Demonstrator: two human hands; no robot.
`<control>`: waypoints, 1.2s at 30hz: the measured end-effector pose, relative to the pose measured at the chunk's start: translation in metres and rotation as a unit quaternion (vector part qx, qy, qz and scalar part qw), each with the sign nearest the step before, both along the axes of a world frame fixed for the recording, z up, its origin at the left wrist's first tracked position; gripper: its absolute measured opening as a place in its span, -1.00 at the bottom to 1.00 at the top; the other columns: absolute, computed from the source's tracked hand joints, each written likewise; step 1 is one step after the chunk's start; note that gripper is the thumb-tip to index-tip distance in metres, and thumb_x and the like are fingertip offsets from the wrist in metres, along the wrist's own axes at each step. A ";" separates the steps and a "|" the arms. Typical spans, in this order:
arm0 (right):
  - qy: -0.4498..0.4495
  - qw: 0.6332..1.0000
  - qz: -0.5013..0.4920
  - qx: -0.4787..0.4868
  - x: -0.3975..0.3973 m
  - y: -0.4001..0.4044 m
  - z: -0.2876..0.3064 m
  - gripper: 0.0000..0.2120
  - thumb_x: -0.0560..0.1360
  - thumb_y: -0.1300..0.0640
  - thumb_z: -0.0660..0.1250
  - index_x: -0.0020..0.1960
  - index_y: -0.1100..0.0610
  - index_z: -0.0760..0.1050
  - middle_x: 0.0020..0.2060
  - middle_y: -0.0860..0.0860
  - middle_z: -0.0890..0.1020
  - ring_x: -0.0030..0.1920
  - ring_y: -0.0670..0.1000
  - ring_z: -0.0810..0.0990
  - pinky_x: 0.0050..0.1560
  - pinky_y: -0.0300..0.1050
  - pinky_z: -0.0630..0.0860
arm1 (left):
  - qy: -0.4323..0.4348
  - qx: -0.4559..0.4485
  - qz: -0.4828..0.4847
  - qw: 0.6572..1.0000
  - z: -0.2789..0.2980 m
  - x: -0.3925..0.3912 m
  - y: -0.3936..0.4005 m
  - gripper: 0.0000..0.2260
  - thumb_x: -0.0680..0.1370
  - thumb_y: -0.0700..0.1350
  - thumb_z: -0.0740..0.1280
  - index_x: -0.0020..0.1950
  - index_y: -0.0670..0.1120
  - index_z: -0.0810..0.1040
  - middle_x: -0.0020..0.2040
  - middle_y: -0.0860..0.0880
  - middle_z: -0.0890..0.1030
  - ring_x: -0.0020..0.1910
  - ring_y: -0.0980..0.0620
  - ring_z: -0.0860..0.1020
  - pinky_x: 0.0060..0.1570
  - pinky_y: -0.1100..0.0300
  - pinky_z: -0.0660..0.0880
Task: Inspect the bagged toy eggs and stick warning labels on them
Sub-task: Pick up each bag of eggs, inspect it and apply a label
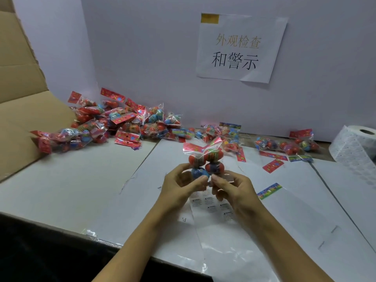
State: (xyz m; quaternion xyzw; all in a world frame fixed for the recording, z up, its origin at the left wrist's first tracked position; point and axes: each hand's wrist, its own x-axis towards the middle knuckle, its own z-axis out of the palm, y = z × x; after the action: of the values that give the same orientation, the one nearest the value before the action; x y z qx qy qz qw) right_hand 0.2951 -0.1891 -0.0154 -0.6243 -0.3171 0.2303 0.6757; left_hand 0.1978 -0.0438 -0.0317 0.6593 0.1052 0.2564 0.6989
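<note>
Above the middle of the table I hold up one clear bag of toy eggs, red and blue, with a red header card on top. My left hand grips the bag's lower left side, and my right hand pinches its lower right. Under my hands lies a strip of warning labels on clear backing. A big pile of bagged eggs lies at the back left, and a smaller group of bags at the back right.
A roll of white labels stands at the far right. An open cardboard box leans at the left. A paper sign hangs on the white back wall. An empty clear bag lies to the right of my hands.
</note>
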 end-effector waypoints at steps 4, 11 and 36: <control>-0.019 0.997 -0.061 -0.036 0.005 -0.003 0.000 -0.71 0.29 -0.16 0.52 -0.30 0.07 0.66 -0.40 0.05 0.61 -0.39 -0.06 0.50 -0.35 -0.18 0.44 | -0.002 -0.015 0.007 1.000 0.003 -0.004 0.005 -0.53 0.38 0.01 0.57 0.27 0.06 0.60 0.05 0.04 0.75 -0.02 -0.03 0.74 -0.09 0.27 0.64; -0.026 0.999 0.006 -0.024 0.010 -0.010 0.008 -0.72 0.45 -0.12 0.37 -0.17 0.05 0.75 -0.29 0.11 0.70 -0.34 -0.01 0.60 -0.39 -0.24 0.48 | -0.016 -0.087 -0.008 0.996 0.008 -0.007 0.013 -0.53 0.29 -0.04 0.58 0.19 -0.05 0.66 0.01 -0.08 0.76 -0.01 -0.07 0.73 -0.12 0.21 0.64; -0.029 0.999 -0.040 0.019 0.006 0.005 -0.006 -0.80 0.37 -0.01 0.49 -0.18 0.13 0.74 -0.13 0.11 0.69 -0.10 0.07 0.71 -0.09 -0.08 0.63 | 0.028 0.052 -0.026 0.998 -0.004 -0.005 0.004 -0.73 0.54 0.13 0.41 0.05 -0.02 0.76 -0.06 -0.10 0.75 -0.01 -0.09 0.72 0.01 0.12 0.66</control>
State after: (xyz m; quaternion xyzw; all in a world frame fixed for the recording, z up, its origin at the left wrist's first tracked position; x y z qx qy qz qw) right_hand 0.3015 -0.1841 -0.0214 -0.6302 -0.3156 0.1783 0.6866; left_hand 0.1931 -0.0401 -0.0357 0.7045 0.0942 0.2251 0.6665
